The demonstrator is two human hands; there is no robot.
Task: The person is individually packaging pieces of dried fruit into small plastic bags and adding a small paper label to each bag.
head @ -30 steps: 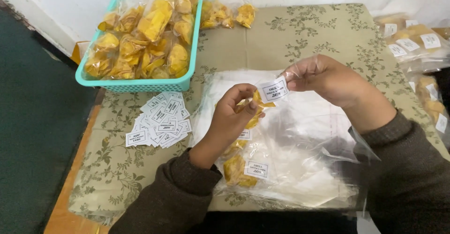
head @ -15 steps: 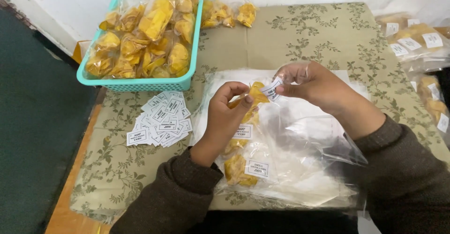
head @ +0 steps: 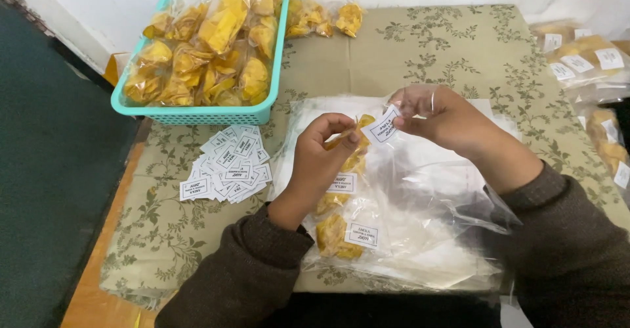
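Above the table, the right hand pinches a small white label at the mouth of a clear snack bag gripped by the left hand just beside it.

Two bare hands are seen from above, the left hand and the right hand; no rings, watch or gloves are visible. Both forearms are covered by long sleeves of dark brown-grey knit fabric, slightly fuzzy, with loose cuffs ending at the wrists. Fingernails are kept short.
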